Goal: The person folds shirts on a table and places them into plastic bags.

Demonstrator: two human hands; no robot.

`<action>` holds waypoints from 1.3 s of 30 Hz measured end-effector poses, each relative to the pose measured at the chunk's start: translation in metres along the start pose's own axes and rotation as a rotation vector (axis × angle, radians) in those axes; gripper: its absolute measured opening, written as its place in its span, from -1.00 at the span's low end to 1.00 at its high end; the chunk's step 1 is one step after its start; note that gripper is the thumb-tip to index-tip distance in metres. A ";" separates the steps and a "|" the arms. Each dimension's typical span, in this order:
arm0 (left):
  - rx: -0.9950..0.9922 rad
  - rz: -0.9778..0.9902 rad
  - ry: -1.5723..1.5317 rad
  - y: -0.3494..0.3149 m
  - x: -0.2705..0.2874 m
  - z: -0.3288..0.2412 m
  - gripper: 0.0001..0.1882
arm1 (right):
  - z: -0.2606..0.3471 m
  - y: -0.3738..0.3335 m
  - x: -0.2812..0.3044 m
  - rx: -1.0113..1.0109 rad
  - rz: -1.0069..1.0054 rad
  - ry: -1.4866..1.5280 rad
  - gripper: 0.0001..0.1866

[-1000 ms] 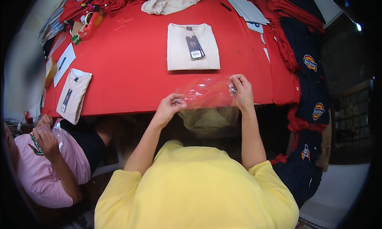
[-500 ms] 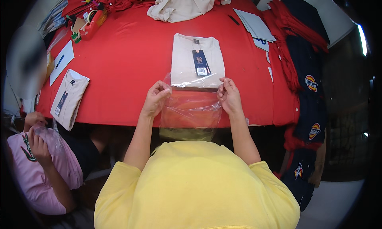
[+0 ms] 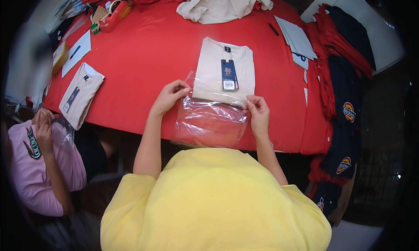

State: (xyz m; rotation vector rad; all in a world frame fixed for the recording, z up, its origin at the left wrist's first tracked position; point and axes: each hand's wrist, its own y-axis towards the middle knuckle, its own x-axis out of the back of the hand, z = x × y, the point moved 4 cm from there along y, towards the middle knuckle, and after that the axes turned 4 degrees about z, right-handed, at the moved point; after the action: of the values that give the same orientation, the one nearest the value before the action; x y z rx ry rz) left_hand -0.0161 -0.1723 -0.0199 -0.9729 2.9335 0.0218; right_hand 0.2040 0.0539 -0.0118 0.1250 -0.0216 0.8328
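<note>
A: Where is the bag (image 3: 211,126) against the grip?
B: Its clear body lies on the near side of the shirt (image 3: 205,78). The right hand (image 3: 257,112) pinches the mouth's edge between thumb and fingers at the shirt's near right corner; the left hand (image 3: 171,96) pinches the other edge, just beside the near left corner.
A: And the shirt?
B: Beige, folded flat on the red table (image 3: 139,76), between the two hands, its near edge at the bag's mouth. The film is so shiny there that I cannot tell whether the right fingers catch cloth too.
A: What else is hard to see?
B: Left of the shirt and nearer, a co-worker (image 3: 52,163) is cut off by the dark rim. Beyond the shirt, a beige pile (image 3: 222,6) runs off the top.
A: Any writing?
B: Lettering on the co-worker's pink top, oval badges on navy clothes (image 3: 342,135) to the shirt's right, then the shirt's dark tag (image 3: 228,74) with pale print and a barcode, and a small neck label (image 3: 227,49).
</note>
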 end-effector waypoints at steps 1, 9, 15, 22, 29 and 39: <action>0.018 -0.001 0.167 0.004 -0.001 -0.001 -0.85 | -0.009 0.001 0.001 0.070 -0.030 -0.069 -0.81; 0.152 -0.044 0.678 0.006 -0.006 -0.006 -0.73 | -0.008 -0.008 -0.002 0.048 -0.089 -0.261 -0.87; 0.062 -0.142 0.496 0.009 -0.018 -0.012 -0.73 | -0.024 -0.003 0.015 0.101 -0.109 -0.326 -0.90; -0.002 -0.311 0.286 0.011 -0.026 -0.005 -0.73 | -0.044 0.006 0.021 -0.047 -0.124 0.088 -0.89; -0.072 -0.291 0.248 0.024 -0.026 0.011 -0.74 | -0.042 0.009 0.013 0.038 -0.138 0.159 -0.87; -0.062 -0.261 0.285 0.026 -0.028 0.005 -0.80 | -0.014 -0.001 0.003 -0.067 -0.231 0.334 -0.89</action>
State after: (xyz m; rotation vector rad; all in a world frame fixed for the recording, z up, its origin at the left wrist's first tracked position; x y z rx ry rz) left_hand -0.0090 -0.1342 -0.0239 -1.4747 3.0391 -0.0394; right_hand 0.2065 0.0571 -0.0253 -0.0753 0.2744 0.6130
